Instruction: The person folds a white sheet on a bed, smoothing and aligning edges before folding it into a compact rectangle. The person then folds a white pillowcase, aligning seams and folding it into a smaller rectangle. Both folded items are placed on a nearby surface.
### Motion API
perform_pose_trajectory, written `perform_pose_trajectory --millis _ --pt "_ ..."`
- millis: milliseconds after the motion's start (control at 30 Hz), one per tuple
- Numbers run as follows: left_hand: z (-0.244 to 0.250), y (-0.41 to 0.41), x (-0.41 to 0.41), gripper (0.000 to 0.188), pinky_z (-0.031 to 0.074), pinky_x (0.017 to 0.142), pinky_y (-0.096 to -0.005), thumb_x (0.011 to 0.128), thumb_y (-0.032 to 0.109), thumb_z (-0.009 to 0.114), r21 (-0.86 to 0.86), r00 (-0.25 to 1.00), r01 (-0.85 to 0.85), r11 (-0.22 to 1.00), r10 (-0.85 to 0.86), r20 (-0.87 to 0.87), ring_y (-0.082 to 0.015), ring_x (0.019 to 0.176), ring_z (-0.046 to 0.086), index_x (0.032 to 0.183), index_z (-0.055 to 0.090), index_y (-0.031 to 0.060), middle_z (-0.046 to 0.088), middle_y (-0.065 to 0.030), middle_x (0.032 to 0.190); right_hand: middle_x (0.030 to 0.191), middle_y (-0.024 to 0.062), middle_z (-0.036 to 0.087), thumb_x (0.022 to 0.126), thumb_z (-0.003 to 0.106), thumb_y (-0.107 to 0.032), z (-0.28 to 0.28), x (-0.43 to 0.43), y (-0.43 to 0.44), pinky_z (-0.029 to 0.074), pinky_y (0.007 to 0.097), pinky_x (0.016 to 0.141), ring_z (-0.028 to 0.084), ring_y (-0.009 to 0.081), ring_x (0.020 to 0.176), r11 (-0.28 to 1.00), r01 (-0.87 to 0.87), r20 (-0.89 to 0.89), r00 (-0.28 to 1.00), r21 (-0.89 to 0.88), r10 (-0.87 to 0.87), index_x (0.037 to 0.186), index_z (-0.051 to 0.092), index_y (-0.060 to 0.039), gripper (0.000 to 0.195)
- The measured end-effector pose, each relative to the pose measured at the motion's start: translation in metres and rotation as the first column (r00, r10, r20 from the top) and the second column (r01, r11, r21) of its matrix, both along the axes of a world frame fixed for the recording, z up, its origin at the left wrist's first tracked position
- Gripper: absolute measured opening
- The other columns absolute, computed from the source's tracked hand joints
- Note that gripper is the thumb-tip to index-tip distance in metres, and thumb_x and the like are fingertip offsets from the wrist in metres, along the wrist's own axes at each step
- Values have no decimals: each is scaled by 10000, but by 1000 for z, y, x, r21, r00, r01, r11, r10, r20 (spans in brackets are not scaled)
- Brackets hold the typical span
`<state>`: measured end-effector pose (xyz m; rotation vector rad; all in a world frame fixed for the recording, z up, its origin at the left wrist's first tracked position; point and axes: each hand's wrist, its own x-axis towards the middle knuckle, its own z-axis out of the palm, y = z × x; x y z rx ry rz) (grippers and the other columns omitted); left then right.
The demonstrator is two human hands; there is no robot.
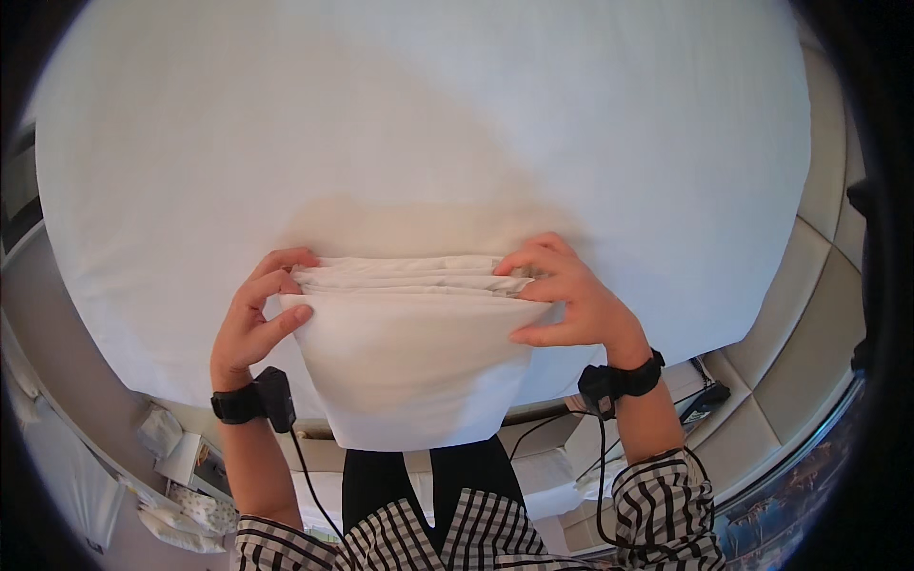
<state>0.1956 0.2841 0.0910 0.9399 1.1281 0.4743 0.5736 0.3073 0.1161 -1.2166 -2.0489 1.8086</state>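
A white cloth bundle [414, 342] lies at the near edge of the bed, gathered in several pleat-like folds along its far side. My left hand [260, 307] grips the left end of the folds, fingers tucked between the layers and thumb on the near face. At the right end, my right hand [564, 292] holds the folds the same way, with its fingers spread among the layers. The bundle's near part hangs down over the bed edge toward my legs. Beneath and beyond it spreads a smooth white sheet [428, 128].
A padded beige headboard [800, 314] borders the bed on the right. Black cables [603, 485] run from the wrist-worn devices [275, 400]. Behind me at lower left are a small white cabinet [178, 457] and stacked pillows [178, 528].
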Motion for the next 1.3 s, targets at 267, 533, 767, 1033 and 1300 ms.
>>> perform_pose_trajectory --millis 267,533,767,1033,1300 --pt "-6 3 -14 206 326 991 -351 764 120 720 -3 976 215 977 -215 21 -244 1145 454 820 538 42 517 -101 1204 936 40 572 669 756 -349 9 -6 19 300 380 948 464 243 1007 937 -347 130 928 -41 349 661 599 -53 335" --pt "-14 2 -10 177 351 969 -349 776 103 730 86 986 165 983 -167 20 -235 1127 461 857 581 53 536 -79 1153 813 6 511 664 797 -330 -2 20 -1 286 379 954 458 206 957 993 -113 84 990 -31 116 708 603 -65 332" --pt "-28 1 0 153 351 959 -325 797 94 705 41 999 27 999 -29 44 -198 1096 462 842 564 56 551 -46 1073 738 -4 504 610 836 -231 -16 16 -8 310 357 937 469 205 929 992 125 106 987 -27 -122 662 567 -67 319" --pt "-43 -26 14 517 336 1007 -354 782 294 736 -58 917 -364 930 369 154 -203 1179 437 1164 461 81 491 -57 1218 1056 55 518 628 838 -179 -14 1 -25 411 338 875 502 201 973 884 467 196 865 29 -463 1071 528 -80 550" --pt "-12 -179 38 1064 324 1055 -383 638 267 845 -215 929 -370 904 359 -88 -237 1289 372 1452 196 42 378 -119 1397 1300 120 460 740 784 -189 -17 -12 -102 413 354 970 481 206 1150 536 771 187 616 -343 -766 1386 282 -23 835"
